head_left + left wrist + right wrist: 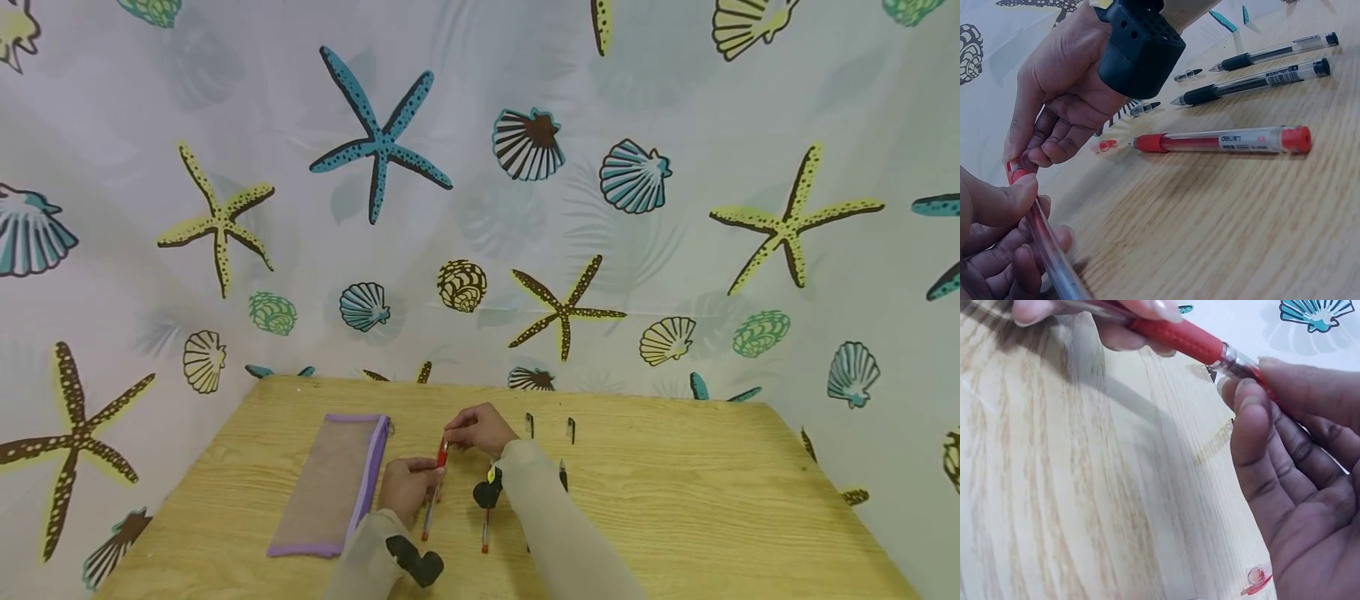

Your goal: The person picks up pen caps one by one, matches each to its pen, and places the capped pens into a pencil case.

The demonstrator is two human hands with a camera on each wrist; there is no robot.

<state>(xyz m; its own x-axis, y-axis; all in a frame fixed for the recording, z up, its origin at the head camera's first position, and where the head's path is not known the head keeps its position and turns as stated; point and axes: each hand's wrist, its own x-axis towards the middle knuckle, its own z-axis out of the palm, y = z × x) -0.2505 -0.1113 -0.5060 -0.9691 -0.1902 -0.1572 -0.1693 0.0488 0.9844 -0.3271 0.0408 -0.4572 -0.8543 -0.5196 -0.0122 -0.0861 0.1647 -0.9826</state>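
Observation:
A red pen (429, 514) with a clear barrel is held between both hands. The left hand (408, 485) grips its barrel near the red grip section (1179, 339). At the pen's tip, the right hand (480, 430) pinches a small clear and red cap (1011, 170) between thumb and forefinger; in the right wrist view the cap is at the metal tip, and how far it covers the tip cannot be told. Another red pen (1210, 141) lies uncapped on the table, its red cap (1105, 145) just beyond its point.
Two black pens (1254, 81) lie to the right, partly under the right sleeve in the head view, with black caps (572, 430) beyond them. On the left lies a mesh pouch (318, 483) with purple edging. A patterned cloth hangs behind the wooden table (712, 500).

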